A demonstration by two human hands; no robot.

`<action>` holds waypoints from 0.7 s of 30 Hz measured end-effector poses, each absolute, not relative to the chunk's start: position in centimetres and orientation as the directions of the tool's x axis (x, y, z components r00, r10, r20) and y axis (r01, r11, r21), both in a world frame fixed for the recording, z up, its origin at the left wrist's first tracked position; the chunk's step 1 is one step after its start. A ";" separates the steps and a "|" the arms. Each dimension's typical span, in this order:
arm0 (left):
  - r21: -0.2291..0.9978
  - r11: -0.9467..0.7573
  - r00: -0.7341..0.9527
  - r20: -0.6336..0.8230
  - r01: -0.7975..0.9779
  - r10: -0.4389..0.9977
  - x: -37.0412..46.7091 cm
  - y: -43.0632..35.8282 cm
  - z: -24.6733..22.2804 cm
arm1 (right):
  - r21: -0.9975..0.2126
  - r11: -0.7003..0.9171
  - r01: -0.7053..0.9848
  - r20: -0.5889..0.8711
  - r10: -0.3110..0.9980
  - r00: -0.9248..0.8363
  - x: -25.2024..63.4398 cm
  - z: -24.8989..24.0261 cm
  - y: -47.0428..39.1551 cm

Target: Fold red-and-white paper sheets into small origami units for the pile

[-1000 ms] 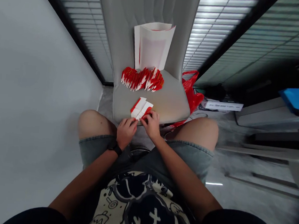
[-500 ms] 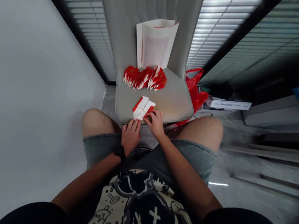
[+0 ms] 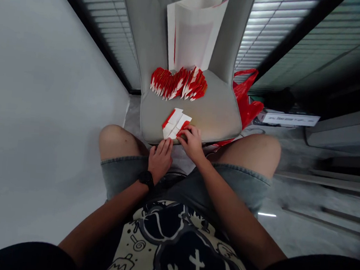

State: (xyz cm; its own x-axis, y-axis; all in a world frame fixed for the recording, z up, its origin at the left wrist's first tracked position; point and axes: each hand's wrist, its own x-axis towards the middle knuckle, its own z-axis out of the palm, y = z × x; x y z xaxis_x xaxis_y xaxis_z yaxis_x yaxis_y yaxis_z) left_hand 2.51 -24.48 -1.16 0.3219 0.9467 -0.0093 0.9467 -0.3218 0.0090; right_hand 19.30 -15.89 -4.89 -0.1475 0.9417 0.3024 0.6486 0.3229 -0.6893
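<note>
A partly folded red-and-white sheet of paper lies near the front edge of the grey chair seat, white side up with creases and red flaps at its sides. My right hand is closed, with thumb and fingertips pinching the red flap on the paper's right side. My left hand, a black watch on its wrist, has its fingers together and the tips at the paper's near corner; its thumb is hidden. Behind the sheet, several folded red-and-white paper pieces stand packed in a row.
A white paper bag or folder leans against the chair's backrest. Right of the seat hangs a red plastic bag. A white-sided box is on the floor beyond it. Window blinds and a pale wall flank the chair.
The camera view has shifted slightly, so the chair and its things appear higher and a little larger. Both hands stay at the same paper, with scarcely any change in their grip.
</note>
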 end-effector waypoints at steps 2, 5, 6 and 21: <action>0.013 -0.311 0.311 -0.005 0.950 0.950 2.7 -24.6 -1.0 | -0.687 0.321 0.651 0.298 0.943 -0.150 19.3 -4.8 -16.0; 0.028 -0.300 0.300 0.008 0.954 0.954 3.0 -24.9 -0.8 | -0.691 0.316 0.650 0.288 0.945 -0.154 19.3 -4.7 -16.1; 0.032 -0.296 0.296 0.012 0.955 0.955 3.2 -25.0 -0.7 | -0.693 0.317 0.648 0.290 0.945 -0.152 19.3 -4.7 -16.1; 0.217 -0.303 0.271 0.165 0.928 0.948 2.5 -24.8 -1.5 | -0.652 0.322 0.687 0.311 0.939 -0.145 19.0 -4.8 -16.5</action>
